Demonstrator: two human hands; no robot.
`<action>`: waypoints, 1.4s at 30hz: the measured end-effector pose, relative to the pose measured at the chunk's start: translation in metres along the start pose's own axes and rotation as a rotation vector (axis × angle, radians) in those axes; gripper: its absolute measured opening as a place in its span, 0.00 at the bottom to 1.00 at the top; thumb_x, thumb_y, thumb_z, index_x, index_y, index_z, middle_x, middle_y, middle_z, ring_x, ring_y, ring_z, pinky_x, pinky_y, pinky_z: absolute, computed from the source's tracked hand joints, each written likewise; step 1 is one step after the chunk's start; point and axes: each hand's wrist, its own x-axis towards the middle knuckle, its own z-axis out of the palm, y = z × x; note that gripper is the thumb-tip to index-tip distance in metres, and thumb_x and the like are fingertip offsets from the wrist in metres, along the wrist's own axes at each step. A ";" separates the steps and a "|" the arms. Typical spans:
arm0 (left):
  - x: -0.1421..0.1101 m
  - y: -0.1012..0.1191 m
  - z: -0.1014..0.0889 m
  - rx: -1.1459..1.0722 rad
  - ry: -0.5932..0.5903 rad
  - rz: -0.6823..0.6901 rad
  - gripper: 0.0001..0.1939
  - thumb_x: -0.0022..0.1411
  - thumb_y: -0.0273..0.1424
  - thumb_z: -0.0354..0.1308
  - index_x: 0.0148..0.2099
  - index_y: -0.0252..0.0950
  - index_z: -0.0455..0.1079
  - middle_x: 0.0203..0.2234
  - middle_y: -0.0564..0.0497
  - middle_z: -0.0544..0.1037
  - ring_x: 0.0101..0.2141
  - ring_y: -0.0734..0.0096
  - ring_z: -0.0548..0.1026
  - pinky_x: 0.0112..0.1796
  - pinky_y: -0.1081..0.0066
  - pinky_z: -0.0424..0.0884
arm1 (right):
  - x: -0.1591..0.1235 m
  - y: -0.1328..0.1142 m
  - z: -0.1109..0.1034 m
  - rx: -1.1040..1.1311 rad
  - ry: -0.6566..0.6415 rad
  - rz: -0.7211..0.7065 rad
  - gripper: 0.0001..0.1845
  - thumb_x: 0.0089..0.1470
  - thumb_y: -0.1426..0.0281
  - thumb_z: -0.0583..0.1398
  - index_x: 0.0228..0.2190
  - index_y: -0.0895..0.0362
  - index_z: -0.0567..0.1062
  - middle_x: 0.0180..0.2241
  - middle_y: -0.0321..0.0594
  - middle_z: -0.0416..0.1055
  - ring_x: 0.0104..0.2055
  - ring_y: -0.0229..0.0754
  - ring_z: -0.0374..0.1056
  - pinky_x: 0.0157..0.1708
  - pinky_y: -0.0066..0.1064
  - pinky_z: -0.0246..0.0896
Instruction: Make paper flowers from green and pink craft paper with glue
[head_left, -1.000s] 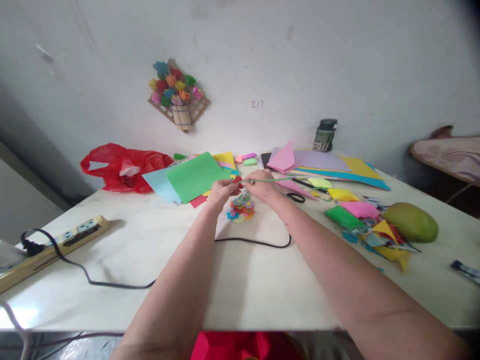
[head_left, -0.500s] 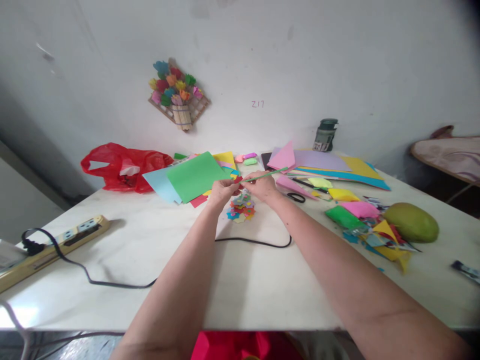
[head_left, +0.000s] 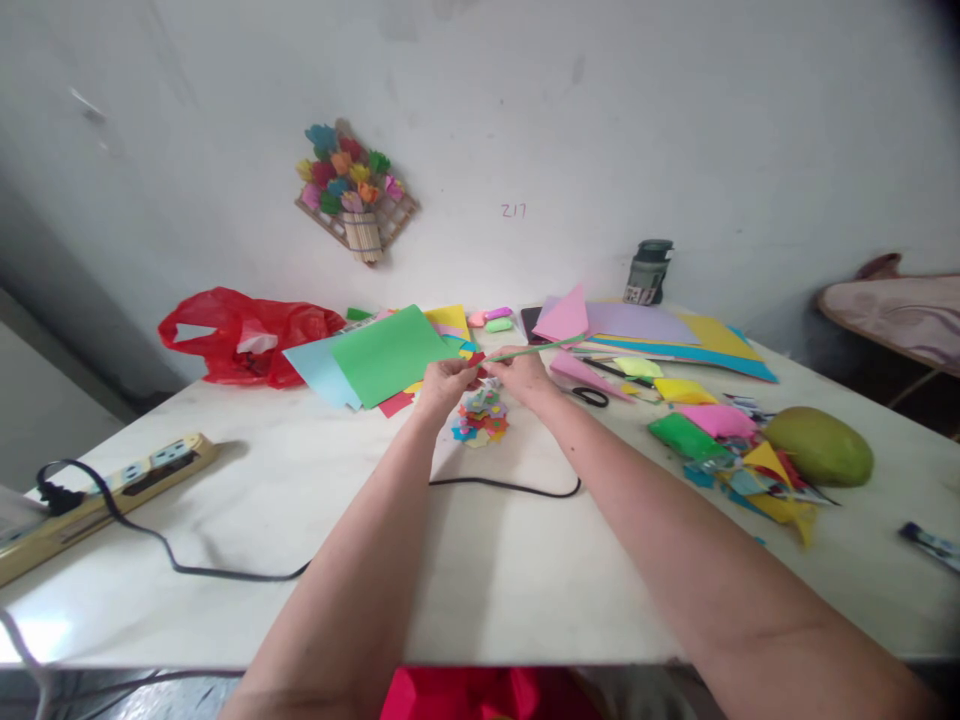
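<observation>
My left hand (head_left: 448, 387) and my right hand (head_left: 519, 374) meet over the middle of the table, fingers pinched. A thin green paper strip (head_left: 551, 346) runs out of my right fingers toward the upper right; its near end lies between both hands. A small red piece (head_left: 477, 359) shows at my left fingertips, partly hidden. Just below the hands lies a pile of colourful paper flower cut-outs (head_left: 481, 420). Black-handled scissors (head_left: 590, 397) rest to the right of my right hand. A green paper sheet (head_left: 397, 355) is beyond my left hand.
A red plastic bag (head_left: 255, 335) and a power strip (head_left: 157, 470) are at the left, with a black cord (head_left: 225, 575) crossing the table. Coloured sheets (head_left: 645, 322), a dark bottle (head_left: 649, 272), clay packets (head_left: 712, 420) and a green rounded object (head_left: 819, 446) are at the right.
The green strip's free end now reaches slightly farther right and bends upward a little. Both hands stay nearly in place, and the view has shifted slightly.
</observation>
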 end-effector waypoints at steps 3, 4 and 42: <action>0.001 -0.002 0.001 0.001 -0.002 0.002 0.08 0.43 0.30 0.57 0.24 0.30 0.72 0.17 0.49 0.74 0.21 0.74 0.71 0.28 0.72 0.68 | 0.000 0.003 0.003 0.004 0.010 0.019 0.05 0.43 0.71 0.59 0.25 0.55 0.76 0.25 0.35 0.74 0.30 0.38 0.69 0.30 0.27 0.62; 0.002 -0.003 0.001 0.005 -0.002 0.006 0.08 0.43 0.30 0.57 0.25 0.30 0.72 0.17 0.49 0.74 0.21 0.74 0.71 0.28 0.72 0.68 | 0.000 0.003 0.004 0.000 0.013 0.026 0.06 0.43 0.71 0.59 0.25 0.55 0.76 0.25 0.36 0.74 0.30 0.38 0.69 0.31 0.27 0.62; -0.001 0.001 0.002 -0.140 -0.021 -0.059 0.07 0.40 0.30 0.58 0.23 0.30 0.70 0.16 0.51 0.72 0.21 0.74 0.71 0.31 0.69 0.70 | -0.007 -0.015 0.002 -0.199 0.044 0.083 0.08 0.45 0.70 0.57 0.28 0.54 0.77 0.28 0.37 0.75 0.32 0.39 0.69 0.34 0.28 0.61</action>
